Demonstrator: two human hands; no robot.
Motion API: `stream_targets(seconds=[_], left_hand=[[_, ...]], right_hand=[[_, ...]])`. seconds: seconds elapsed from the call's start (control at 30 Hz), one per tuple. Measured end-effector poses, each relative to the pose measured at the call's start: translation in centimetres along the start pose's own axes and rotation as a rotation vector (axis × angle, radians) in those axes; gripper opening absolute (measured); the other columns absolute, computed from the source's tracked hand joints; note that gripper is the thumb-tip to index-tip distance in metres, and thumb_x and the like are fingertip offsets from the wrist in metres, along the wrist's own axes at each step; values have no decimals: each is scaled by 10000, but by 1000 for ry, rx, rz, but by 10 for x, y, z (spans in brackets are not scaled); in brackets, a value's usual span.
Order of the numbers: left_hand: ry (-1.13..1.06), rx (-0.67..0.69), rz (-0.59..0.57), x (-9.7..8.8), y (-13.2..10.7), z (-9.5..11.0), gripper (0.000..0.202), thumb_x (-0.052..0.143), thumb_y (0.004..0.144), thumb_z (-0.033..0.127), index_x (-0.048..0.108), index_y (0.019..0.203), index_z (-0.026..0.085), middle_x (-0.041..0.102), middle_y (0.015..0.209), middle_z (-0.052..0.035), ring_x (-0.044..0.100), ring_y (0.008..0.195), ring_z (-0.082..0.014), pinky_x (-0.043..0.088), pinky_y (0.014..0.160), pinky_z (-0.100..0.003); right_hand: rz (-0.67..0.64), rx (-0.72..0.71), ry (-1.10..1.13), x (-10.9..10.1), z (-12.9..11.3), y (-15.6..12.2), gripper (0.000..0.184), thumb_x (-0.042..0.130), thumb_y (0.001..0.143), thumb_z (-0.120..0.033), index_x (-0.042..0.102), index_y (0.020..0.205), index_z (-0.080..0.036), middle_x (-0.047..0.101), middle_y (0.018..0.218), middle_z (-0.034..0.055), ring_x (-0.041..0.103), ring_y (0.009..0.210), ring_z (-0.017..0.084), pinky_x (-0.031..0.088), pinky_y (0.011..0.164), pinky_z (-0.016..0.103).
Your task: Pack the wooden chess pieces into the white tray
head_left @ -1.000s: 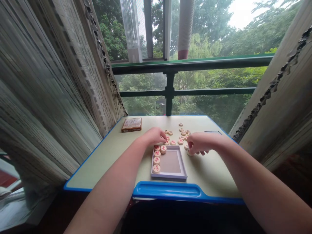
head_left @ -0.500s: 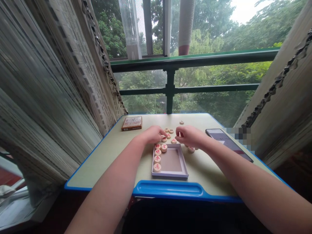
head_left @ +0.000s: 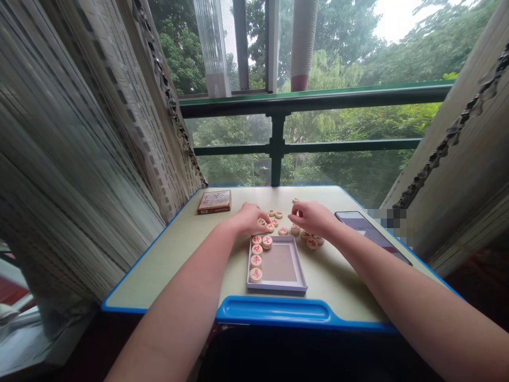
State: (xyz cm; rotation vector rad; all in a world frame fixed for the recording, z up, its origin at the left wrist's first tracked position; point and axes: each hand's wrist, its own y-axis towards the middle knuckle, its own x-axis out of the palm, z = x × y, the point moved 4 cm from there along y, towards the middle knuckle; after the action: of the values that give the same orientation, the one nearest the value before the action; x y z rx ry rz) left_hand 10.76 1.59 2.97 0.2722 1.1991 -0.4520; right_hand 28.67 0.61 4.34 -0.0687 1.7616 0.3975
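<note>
Thumb and fingers of my left hand (head_left: 254,217) close on a round wooden Chinese chess piece (head_left: 270,227) just beyond the far edge of a shallow white box tray (head_left: 301,265). My right hand (head_left: 312,216) hovers over the loose pieces with its fingers curled; whether anything is inside them is hidden. Red-marked pieces stand along the tray's left side, among them a piece (head_left: 256,274) in the near corner. A stacked piece (head_left: 267,241) sits beside that row. Several loose pieces lie beyond the tray, including a red-marked piece (head_left: 282,231); others cluster below my right hand, such as another piece (head_left: 312,243).
A brown printed box (head_left: 214,202) lies at the table's far left. On the right rests a phone (head_left: 371,236), partly behind my right forearm. The pale table (head_left: 170,265) has a blue rim and a blue pen trough (head_left: 276,309) in front. Curtains flank a green railing (head_left: 318,99).
My right hand has moved slightly up and right, uncovering a piece below it. At my left fingertips, the chess piece has shifted slightly right.
</note>
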Motion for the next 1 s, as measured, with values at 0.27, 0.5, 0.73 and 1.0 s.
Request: stream_targets(seconds=[0.27, 0.5, 0.73, 1.0], left_hand=[[-343, 79, 176, -4, 6, 2, 325, 622, 714, 364, 665, 978, 179, 650, 899, -70, 575, 800, -178, 458, 729, -294], [-689, 166, 201, -7, 6, 9, 378, 674, 685, 321, 645, 1011, 131, 678, 838, -90, 558, 625, -110, 419, 526, -213], [-856, 182, 183, -10, 5, 11, 377, 699, 675, 277, 635, 1011, 120, 680, 861, -102, 609, 713, -141, 466, 624, -256], [-874, 166, 202, -13, 2, 14, 342, 710, 664, 253, 593, 954, 115, 671, 824, -87, 623, 731, -153, 477, 630, -266]], right_hand=[[6, -138, 355, -2, -20, -7, 270, 507, 795, -369, 615, 959, -185, 672, 794, 36, 579, 672, 130, 410, 594, 229], [-88, -9, 841, 7, -22, -8, 293, 545, 798, -353, 566, 1020, -163, 648, 800, 57, 593, 611, 120, 463, 438, 200], [-24, -45, 999, 1, -22, -7, 297, 609, 751, -347, 579, 955, -133, 611, 735, 42, 581, 637, 127, 485, 460, 214], [56, -96, 1004, -4, -25, -8, 293, 578, 766, -381, 606, 944, -150, 634, 808, 44, 568, 623, 110, 490, 491, 220]])
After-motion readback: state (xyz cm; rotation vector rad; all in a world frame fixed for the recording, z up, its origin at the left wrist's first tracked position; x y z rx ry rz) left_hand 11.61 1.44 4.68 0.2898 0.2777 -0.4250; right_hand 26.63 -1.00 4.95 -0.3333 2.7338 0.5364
